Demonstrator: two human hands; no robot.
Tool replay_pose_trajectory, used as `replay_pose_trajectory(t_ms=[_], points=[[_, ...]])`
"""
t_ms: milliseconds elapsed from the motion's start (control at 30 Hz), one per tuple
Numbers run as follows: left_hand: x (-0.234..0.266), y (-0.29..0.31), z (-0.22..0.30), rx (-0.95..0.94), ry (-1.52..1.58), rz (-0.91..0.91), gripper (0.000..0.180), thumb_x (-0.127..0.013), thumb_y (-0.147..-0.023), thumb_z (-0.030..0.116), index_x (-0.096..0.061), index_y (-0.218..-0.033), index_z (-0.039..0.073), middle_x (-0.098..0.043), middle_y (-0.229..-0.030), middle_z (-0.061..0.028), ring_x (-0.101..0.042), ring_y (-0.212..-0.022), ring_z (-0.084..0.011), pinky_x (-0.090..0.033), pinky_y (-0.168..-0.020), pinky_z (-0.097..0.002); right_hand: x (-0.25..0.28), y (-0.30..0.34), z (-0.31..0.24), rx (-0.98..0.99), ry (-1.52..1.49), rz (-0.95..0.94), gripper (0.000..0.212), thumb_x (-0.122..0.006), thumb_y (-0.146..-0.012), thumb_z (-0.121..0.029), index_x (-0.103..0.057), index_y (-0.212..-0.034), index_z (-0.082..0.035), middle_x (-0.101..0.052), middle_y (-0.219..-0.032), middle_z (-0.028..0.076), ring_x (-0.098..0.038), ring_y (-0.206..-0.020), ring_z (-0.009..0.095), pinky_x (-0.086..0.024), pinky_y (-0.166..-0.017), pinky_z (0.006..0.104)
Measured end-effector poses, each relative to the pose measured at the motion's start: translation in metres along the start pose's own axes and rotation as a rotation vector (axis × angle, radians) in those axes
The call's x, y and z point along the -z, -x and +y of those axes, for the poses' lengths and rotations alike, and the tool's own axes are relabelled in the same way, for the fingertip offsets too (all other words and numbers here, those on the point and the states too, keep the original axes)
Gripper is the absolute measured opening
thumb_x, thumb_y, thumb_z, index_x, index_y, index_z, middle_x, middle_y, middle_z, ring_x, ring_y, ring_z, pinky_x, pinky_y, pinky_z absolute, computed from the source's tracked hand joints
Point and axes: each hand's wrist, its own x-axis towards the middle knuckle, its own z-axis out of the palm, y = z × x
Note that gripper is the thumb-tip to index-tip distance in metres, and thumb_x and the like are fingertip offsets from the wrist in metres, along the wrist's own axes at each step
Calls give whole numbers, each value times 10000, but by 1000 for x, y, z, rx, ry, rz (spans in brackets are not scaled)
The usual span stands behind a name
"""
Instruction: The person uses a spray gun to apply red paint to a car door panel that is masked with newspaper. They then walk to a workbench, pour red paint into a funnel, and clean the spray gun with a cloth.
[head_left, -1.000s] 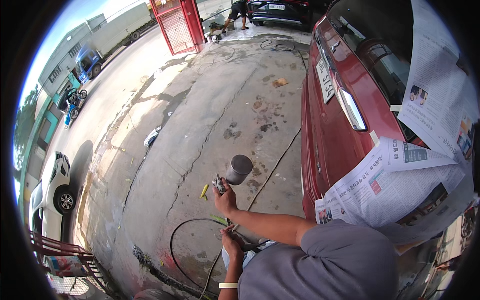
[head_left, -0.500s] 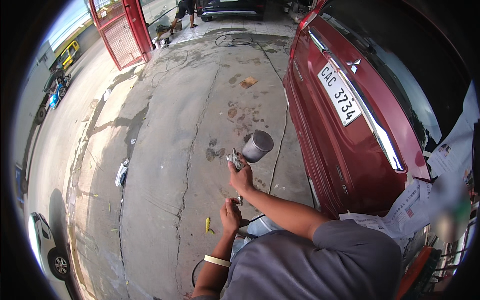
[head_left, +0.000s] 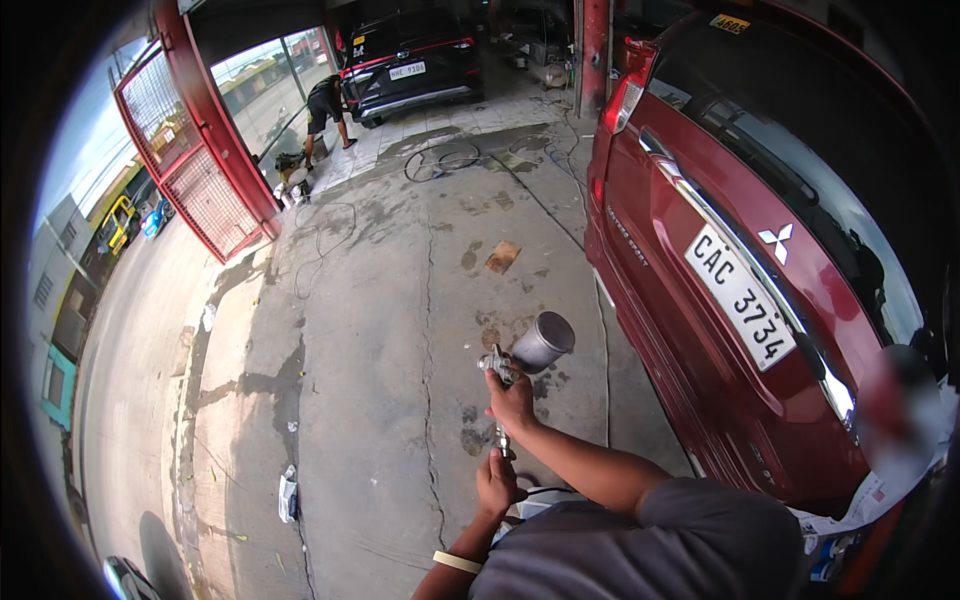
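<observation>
Pinching a metal fitting (head_left: 503, 440) at the foot of a spray gun (head_left: 497, 368) with the left hand (head_left: 497, 487), just beyond a pale wristband (head_left: 457, 562). Gripping the gun itself by its handle in the right hand (head_left: 512, 402), close above the left. Holding its grey cup (head_left: 543, 343) tilted toward the right, out over the concrete floor (head_left: 380, 420), apart from the rear of the red car (head_left: 690, 340). Carried forward in the past second, from beside the papered corner to a spot nearer a brown piece of cardboard (head_left: 502, 257). Showing only a fold of newspaper (head_left: 880, 495) at the lower right now, and far more of the unpapered tailgate. Keeping both hands on gun and fitting throughout, leaving neither free; judging by the gap to the paintwork, more a matter of bringing the gun along than of working on the panel, with no spray to be seen. Looking past a red mesh gate (head_left: 215, 140) to a bending person (head_left: 326, 102) in dark clothes, to a black car (head_left: 420, 50) just beside, and out to a yellow vehicle (head_left: 118, 222) on the road
</observation>
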Motion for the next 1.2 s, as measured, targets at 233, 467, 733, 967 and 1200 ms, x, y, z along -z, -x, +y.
replay_pose_trajectory(t_ms=[233, 467, 733, 967, 1200], points=[[38, -163, 63, -30, 141, 38, 508, -360, -1146, 448, -605, -1009, 25, -476, -602, 34, -440, -477, -70, -342, -453, -260, -113, -150, 0, 299, 18, 33, 422, -673, -1002, -214, -588, -1358, -2, -698, -1206, 194, -670, -1117, 315, -514, -941, 384], [88, -379, 96, 98, 279, -55, 499, -383, -1134, 475, -608, -1023, 43, -478, -615, 13, -417, -446, -110, -318, -422, -278, -217, -323, -25, 382, 367, 217, 452, -668, -1000, -261, -586, -1380, -29, -619, -1338, 240, -601, -1246, 388, -483, -1024, 457], [98, -586, 211, 224, 346, -78, 480, -390, -1129, 479, -558, -951, 66, -425, -561, 18, -386, -408, -114, -319, -392, -303, -312, -508, -108, 543, 177, 279, 345, -672, -1009, -231, -618, -1251, 9, -731, -1081, 179, -714, -980, 299, -543, -850, 389], [96, -792, 259, 55, 164, -262, 483, -429, -1129, 458, -623, -1025, 28, -428, -566, 37, -375, -412, -64, -288, -387, -264, -342, -687, -141, 478, 38, 484, 292, -639, -1018, -145, -586, -1275, -16, -720, -1037, 150, -701, -927, 293, -534, -820, 385], [47, -1028, 297, 21, -75, -370, 504, -382, -1139, 449, -609, -983, 27, -448, -593, 47, -385, -433, -60, -308, -410, -267, -352, -946, -176, 483, -43, 671, 314, -664, -995, -126, -592, -1281, -21, -725, -1049, 146, -709, -962, 292, -537, -862, 382]])
